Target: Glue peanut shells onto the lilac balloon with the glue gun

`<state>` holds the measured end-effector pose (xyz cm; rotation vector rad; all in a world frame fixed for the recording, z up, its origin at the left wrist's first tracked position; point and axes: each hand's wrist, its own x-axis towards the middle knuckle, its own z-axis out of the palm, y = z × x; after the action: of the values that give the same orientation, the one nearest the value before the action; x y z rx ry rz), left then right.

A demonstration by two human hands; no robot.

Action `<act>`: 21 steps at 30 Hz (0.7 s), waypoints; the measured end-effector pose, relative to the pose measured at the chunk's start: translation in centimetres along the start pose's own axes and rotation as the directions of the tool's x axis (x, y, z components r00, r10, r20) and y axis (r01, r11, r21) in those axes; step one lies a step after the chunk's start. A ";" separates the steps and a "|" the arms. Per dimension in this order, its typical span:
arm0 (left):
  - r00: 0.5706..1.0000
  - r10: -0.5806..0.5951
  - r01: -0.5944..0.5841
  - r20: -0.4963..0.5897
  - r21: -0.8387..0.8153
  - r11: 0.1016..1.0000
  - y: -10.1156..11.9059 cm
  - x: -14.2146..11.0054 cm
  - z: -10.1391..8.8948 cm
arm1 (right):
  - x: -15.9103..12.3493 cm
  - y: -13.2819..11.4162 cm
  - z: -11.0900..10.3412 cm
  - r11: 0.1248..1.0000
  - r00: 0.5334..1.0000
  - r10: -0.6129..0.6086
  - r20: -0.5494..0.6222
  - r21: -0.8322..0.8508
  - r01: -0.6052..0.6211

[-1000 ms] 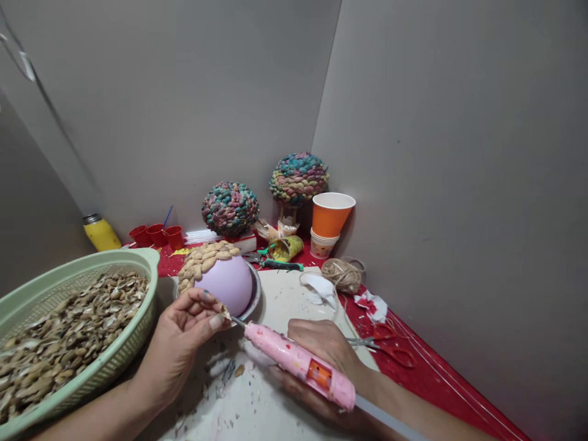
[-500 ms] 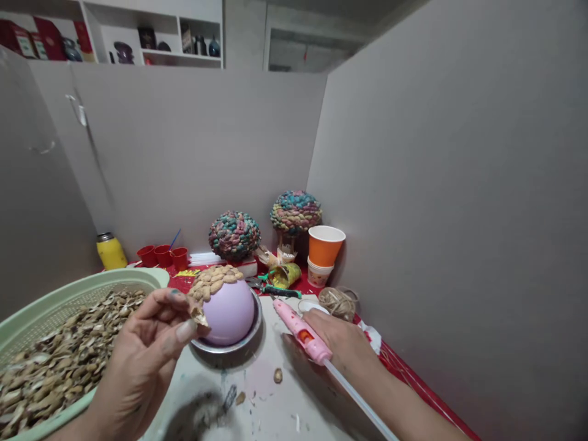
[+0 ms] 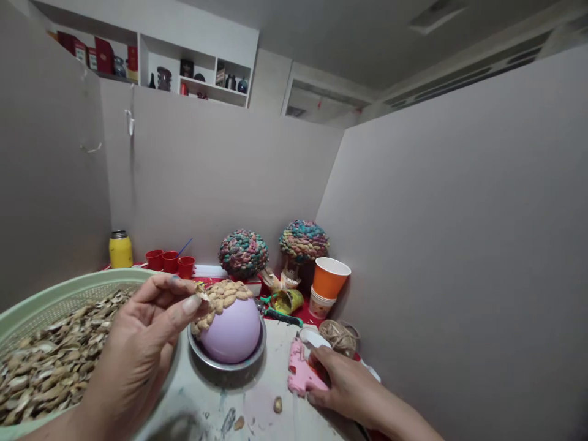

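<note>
Between thumb and fingertips, my left hand (image 3: pixel 147 331) pinches a peanut shell (image 3: pixel 201 295), held up by the left side of a purple balloon (image 3: pixel 234 334). Rows of peanut shells (image 3: pixel 225 295) cover the balloon's top and left. The balloon rests in a round metal bowl (image 3: pixel 229 366) on the table. Over at the right, my right hand (image 3: pixel 342 383) has its fingers around the handle of a pink glue gun (image 3: pixel 297 370), which is low at the table with its nozzle pointing away from me, near a white round dish (image 3: pixel 315 338).
A green basket (image 3: pixel 78 283) of peanut shells stands at left. Behind are a yellow bottle (image 3: pixel 120 251), red cups (image 3: pixel 169 262), two colored shell-covered balls (image 3: pixel 243 254), pliers (image 3: pixel 283 316), stacked paper cups (image 3: pixel 328 278) and twine (image 3: pixel 340 337). A loose shell (image 3: pixel 278 404) lies in front.
The glue gun has gone down toward the table and turned from tilted to pointing forward in my right hand. My left hand still holds its shell, now slightly higher. The camera view has tilted up.
</note>
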<state>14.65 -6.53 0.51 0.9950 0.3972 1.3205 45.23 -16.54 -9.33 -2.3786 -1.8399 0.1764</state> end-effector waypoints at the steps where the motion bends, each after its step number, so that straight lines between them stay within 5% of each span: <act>1: 1.000 0.008 -0.008 0.001 0.002 1.000 0.0 0.0 0.0 | 0.0 -0.2 -0.5 1.000 1.000 -0.005 -0.007 0.008 0.005; 5: 1.000 0.031 -0.031 -0.006 0.016 0.999 -0.1 0.2 0.1 | 1.2 -2.2 -2.9 0.970 0.971 -0.088 -0.222 0.201 0.134; 8: 1.000 0.030 -0.030 -0.008 0.027 0.999 -0.1 0.2 0.2 | 3.9 -4.5 -4.0 0.864 0.927 -0.159 -0.339 0.406 0.297; 15: 1.000 0.004 -0.004 0.004 -0.053 0.999 -0.1 0.1 0.4 | 11.7 -8.1 -2.8 0.617 0.881 -0.414 -0.230 0.641 0.457; 21: 1.000 0.017 -0.017 -0.003 -0.062 0.998 -0.3 0.1 0.5 | 12.6 -8.6 -2.6 0.557 0.838 -0.507 -0.202 0.666 0.497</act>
<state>15.26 -6.56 0.55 0.9470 0.3488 1.3418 40.58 -2.29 -5.46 -1.2784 -1.9036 0.6870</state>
